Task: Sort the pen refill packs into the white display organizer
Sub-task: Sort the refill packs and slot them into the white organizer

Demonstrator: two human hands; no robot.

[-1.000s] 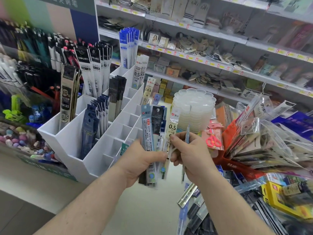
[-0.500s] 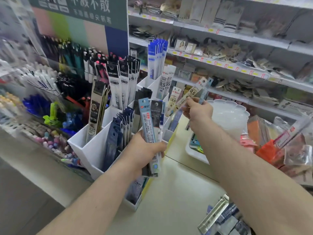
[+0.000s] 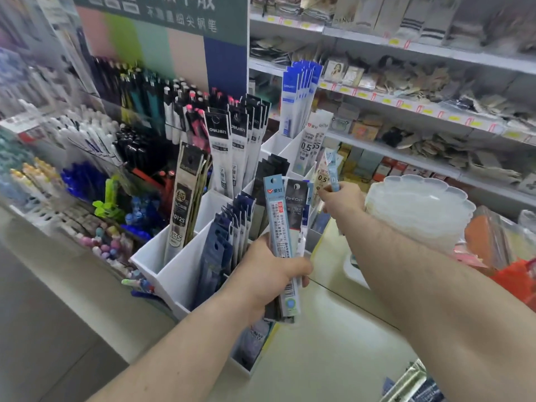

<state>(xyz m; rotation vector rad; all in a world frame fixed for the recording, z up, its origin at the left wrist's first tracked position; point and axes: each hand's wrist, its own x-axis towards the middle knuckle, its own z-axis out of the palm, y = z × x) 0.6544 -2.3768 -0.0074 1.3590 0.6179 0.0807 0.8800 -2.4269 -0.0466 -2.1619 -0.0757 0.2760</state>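
The white display organizer stands on the counter, its stepped compartments holding black, white, navy and blue refill packs. My left hand grips a bundle of refill packs upright in front of the organizer; a light blue pack and a black pack show on top. My right hand reaches over the organizer's right side and pinches a thin light blue refill pack above a compartment holding a white 0.5 pack. The compartment under my right hand is hidden.
A stack of clear scalloped trays sits right of my right hand. Pen displays crowd the left. Store shelves run behind. Loose packs lie at the counter's bottom right, with red packaging at the right edge.
My right hand drew one pack from the bundle and carried it up and forward to the organizer's right side. The left hand kept the bundle and shifted little. The camera moved closer.
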